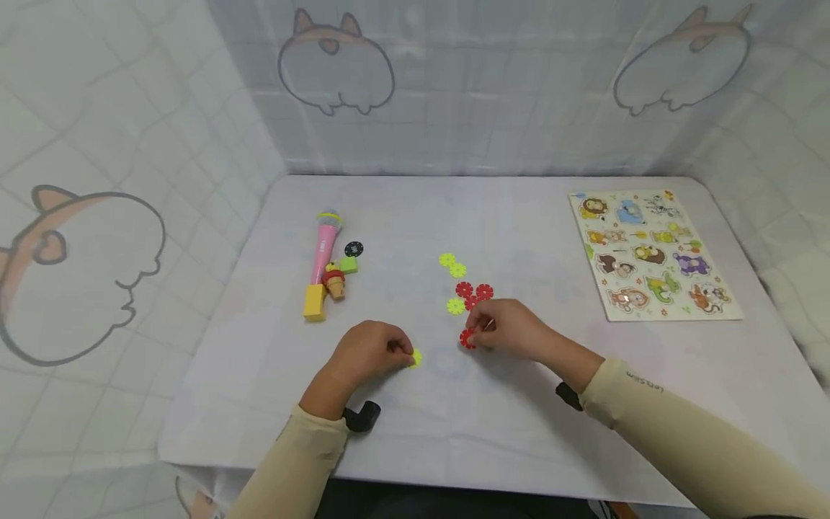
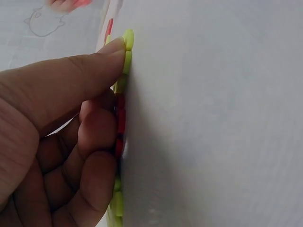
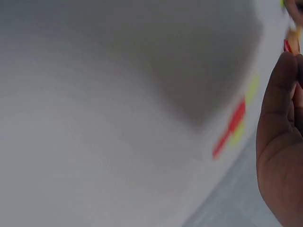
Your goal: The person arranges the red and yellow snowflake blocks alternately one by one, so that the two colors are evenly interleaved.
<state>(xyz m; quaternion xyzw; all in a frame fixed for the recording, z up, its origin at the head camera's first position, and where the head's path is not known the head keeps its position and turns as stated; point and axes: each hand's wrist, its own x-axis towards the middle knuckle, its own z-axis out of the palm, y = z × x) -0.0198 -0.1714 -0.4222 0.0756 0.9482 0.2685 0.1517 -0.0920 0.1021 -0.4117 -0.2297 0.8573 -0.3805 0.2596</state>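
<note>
"Two to hold: where?"
"Near middle of surface: pinching yellow disc with left hand, red disc with right hand."
"And how to grip?"
"By thin rim; probably light, stiff, a little slippery."

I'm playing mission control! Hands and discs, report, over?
Left hand pinches yellow disc. Right hand pinches red disc. More discs lie beyond right hand, nothing visibly blocking.

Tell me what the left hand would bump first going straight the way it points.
The left hand, holding a yellow piece, would probably meet the red piece in the right hand first, though depth and its exact line are hard to judge.
</note>
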